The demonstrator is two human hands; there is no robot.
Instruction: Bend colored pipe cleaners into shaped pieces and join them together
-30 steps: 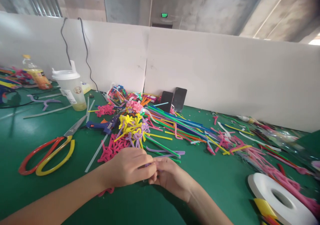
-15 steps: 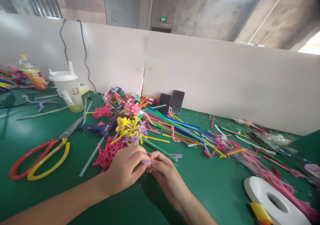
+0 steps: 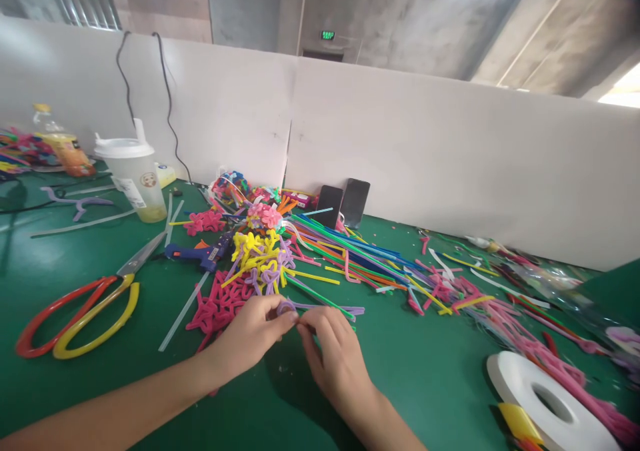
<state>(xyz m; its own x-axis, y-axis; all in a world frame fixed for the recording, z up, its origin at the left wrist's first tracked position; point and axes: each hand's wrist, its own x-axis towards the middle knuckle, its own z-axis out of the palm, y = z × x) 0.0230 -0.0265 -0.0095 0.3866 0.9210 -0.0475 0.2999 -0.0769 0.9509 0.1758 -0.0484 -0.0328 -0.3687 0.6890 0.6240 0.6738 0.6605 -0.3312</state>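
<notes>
Purple stem (image 3: 286, 307), near centre, pinched between thumb and fingers of left hand (image 3: 255, 331), its curl left exposed, probably so both hands can reach it. Right hand (image 3: 336, 352): fingers bent, narrow, tips just beside left thumb; cannot tell what they grip. Scissors (image 3: 128, 281) at left, handles nearer, likely for easy reach. Green table (image 3: 410, 357), white partition (image 3: 440, 157) far; concrete room, lit sign (image 3: 327, 35).

Person's left hand (image 3: 253, 329) thumb against bent fingers, right hand (image 3: 337, 354) fingers curled downward, fingertips close together, bare forearms angled inward.
</notes>
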